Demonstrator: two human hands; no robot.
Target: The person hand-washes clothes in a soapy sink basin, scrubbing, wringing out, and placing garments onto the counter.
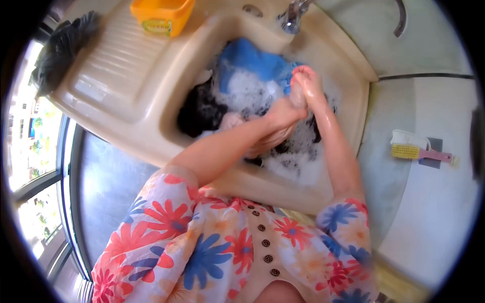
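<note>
Over the soapy basin, my left hand (284,114) is closed around a pale, wet cloth (298,96). My right hand (308,83) grips the same cloth a little farther up, close to the left, with its fingers folded over. A pale part of the cloth hangs below my left wrist toward the suds, partly hidden by the forearm. Beyond the hands, a blue cloth (257,60) lies bunched in the water. Dark fabric (198,112) soaks at the basin's left side, and white foam (295,168) floats in front.
The beige sink (169,96) has a ridged drainboard (118,65) on its left. A yellow-orange tub (162,15) stands at the back, left of the metal faucet (291,19). A black plastic bag (65,53) drapes the left edge. On the right is a yellow-bristled brush (405,151).
</note>
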